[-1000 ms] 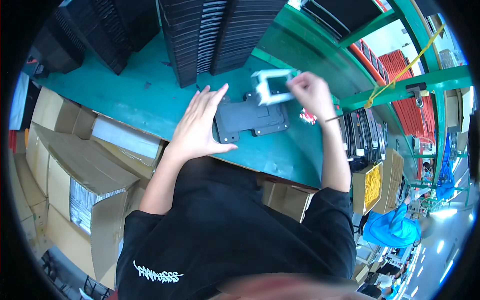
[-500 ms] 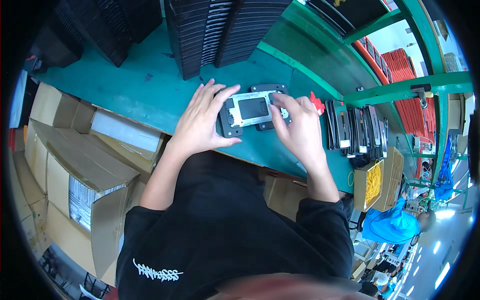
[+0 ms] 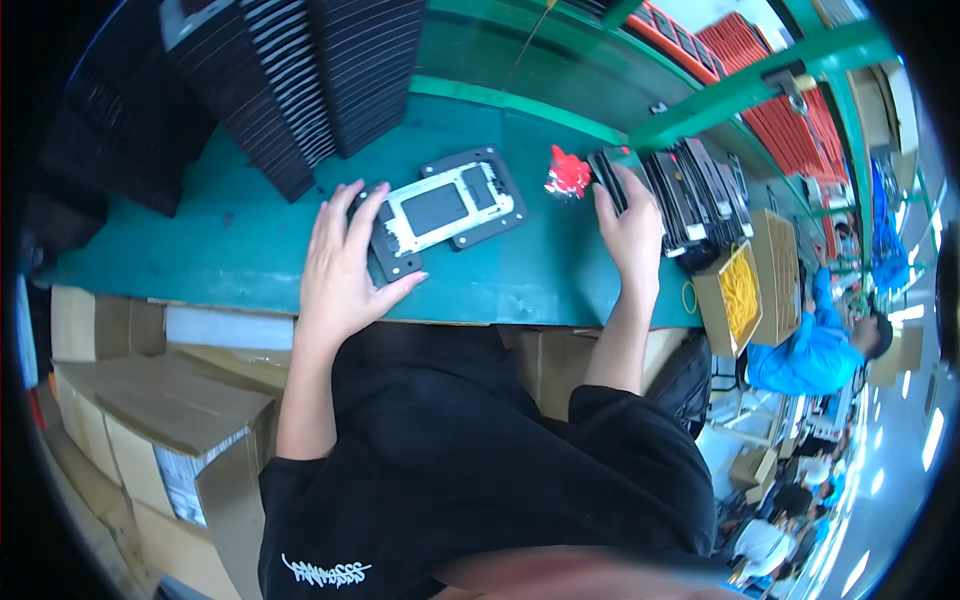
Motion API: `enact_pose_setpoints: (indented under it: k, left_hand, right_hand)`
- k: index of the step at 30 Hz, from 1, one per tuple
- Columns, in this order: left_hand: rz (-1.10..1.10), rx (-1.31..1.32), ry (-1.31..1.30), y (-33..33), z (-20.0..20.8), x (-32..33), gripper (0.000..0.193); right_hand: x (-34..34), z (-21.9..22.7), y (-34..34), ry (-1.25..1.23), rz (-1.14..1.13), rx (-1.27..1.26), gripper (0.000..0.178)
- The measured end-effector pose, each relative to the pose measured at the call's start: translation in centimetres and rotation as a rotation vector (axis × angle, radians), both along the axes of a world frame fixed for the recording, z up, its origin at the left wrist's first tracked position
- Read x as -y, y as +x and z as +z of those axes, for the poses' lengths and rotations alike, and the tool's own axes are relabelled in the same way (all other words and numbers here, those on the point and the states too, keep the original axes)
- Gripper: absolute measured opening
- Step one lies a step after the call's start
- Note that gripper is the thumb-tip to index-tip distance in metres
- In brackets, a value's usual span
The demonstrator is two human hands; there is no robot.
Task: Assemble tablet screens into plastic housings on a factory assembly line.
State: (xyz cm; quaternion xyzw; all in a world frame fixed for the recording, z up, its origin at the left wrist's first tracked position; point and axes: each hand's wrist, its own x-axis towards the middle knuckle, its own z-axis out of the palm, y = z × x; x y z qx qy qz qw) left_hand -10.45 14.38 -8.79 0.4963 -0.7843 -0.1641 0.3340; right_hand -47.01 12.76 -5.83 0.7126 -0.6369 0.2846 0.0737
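Fixture (image 3: 400,266), left end: your left hand (image 3: 335,265) spread wide; off its right, your right hand (image 3: 634,225) grips a black panel (image 3: 606,175)!

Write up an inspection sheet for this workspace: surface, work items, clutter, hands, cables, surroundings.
Surface: green bench top, small dark marks.
Work items: silver frame lies on black fixture; dark flat pieces stand in a row.
Clutter: red item; single yellow loop near the bench's front edge.
Hands: left hand spread around the fixture's left end; right hand at the row's left end, grip unclear.
Cables: nothing seen for certain.
Surroundings: tall dark stacks, cardboard box holding yellow loops, person in blue.
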Motion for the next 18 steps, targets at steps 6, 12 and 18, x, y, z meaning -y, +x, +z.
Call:
enact_pose_setpoints:
  k: [6,12,18]
  left_hand:
    - [0.037,-0.040,0.030,-0.5,-0.3,0.0,0.109]
    - [0.024,-0.034,-0.015,-0.4,-0.5,0.0,0.110]
    - [0.046,-0.132,0.001,-0.1,-0.8,-0.5,0.105]
  right_hand:
    - [-3.1,-1.8,-1.5,-0.008,-0.389,-0.023,0.028]
    - [-2.8,-0.7,-1.0,-0.255,-0.288,-0.161,0.025]
    - [-3.9,0.5,3.0,-0.304,-0.043,0.667,0.019]
